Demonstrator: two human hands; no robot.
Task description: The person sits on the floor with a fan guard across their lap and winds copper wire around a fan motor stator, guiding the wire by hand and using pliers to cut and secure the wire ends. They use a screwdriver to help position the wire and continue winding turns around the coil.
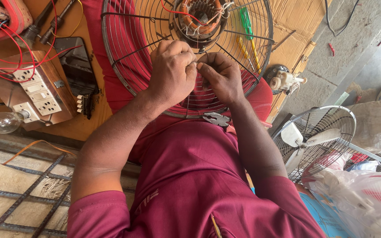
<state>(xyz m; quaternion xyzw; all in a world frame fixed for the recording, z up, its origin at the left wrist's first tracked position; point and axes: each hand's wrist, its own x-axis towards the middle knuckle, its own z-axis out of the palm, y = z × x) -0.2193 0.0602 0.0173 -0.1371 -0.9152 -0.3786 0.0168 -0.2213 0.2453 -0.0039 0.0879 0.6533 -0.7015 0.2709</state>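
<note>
Two hands meeting over wire fan guard (124, 48) on lap: left hand (171, 70) and right hand (220, 77) both pinching thin motor wires (196, 65) below copper-wound stator (201, 15). Probably light, springy, fragile; best gripped near bared ends, pliers (216, 118) just below

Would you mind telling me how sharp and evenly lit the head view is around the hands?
Head view: even daylight, no harsh glare; left hand and right hand are sharp over the wire fan guard; the plastic bag at lower right looks washed out; edges bend slightly from the wide lens.
</note>
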